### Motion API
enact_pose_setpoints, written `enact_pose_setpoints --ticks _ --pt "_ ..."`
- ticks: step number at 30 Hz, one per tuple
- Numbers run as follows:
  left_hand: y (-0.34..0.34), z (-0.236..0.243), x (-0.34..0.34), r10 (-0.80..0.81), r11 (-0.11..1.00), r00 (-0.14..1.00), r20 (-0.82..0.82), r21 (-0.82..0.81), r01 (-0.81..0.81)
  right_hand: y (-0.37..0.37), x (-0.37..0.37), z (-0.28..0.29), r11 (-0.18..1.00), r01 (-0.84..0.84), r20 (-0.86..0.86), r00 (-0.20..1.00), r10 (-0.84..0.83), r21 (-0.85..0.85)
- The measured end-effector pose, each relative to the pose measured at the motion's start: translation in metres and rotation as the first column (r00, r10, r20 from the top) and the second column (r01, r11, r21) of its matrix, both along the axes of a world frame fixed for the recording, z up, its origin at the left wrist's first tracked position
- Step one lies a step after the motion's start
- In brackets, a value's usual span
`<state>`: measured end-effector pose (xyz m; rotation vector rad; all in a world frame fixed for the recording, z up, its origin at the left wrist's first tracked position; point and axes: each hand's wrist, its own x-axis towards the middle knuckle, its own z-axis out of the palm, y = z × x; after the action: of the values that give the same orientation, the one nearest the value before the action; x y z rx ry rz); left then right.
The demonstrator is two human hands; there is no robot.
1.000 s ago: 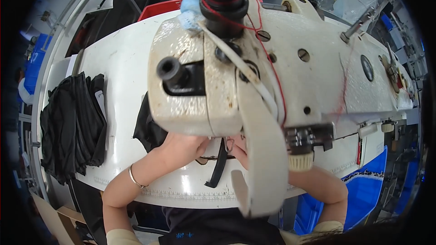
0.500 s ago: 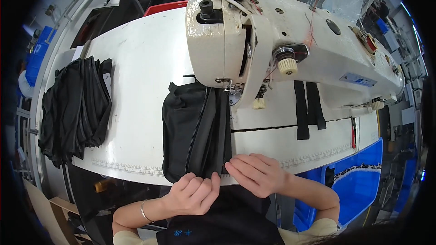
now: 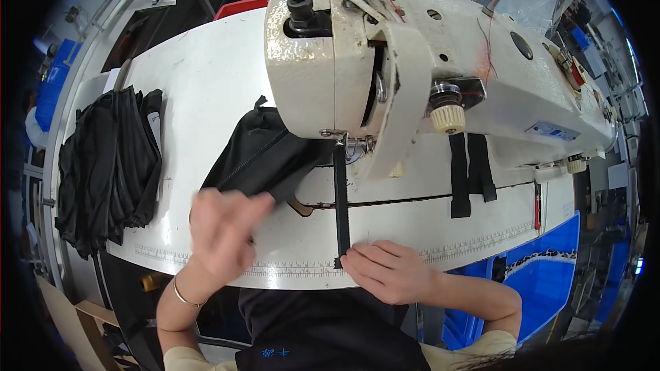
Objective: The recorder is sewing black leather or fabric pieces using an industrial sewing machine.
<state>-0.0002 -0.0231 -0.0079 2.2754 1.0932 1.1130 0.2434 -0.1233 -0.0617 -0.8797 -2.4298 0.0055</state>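
A black fabric piece with a zipper lies slanted on the white table, its far right part under the sewing machine head. Over its near end is my left hand, smeared by motion, so its grip on the fabric is unclear. A narrow black strap runs straight from the presser foot toward the table's near edge. At the strap's near end my right hand has its fingers pressed together on the strap's right edge; the fingertips are partly hidden.
A stack of black fabric pieces lies at the left. Two short black straps lie under the machine arm. A printed ruler follows the near table edge. Blue bins stand below at the right; a red tool lies near the edge.
My left hand has moved left and away from me, and the zippered fabric has swung left with it, uncovering the strap. My right hand stays nearly in place.
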Motion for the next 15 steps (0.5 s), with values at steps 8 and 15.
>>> enact_pose_setpoints --ticks 8,15 --pt "-0.052 -0.039 0.028 -0.302 0.832 0.810 -0.503 0.276 0.482 -0.005 -0.003 0.001 0.997 0.074 0.059 0.996 -0.073 -0.017" --pt "-0.052 -0.039 0.031 -0.315 0.810 0.774 -0.549 0.269 0.520 -0.006 0.000 0.000 0.998 0.058 0.071 0.996 -0.057 -0.003"
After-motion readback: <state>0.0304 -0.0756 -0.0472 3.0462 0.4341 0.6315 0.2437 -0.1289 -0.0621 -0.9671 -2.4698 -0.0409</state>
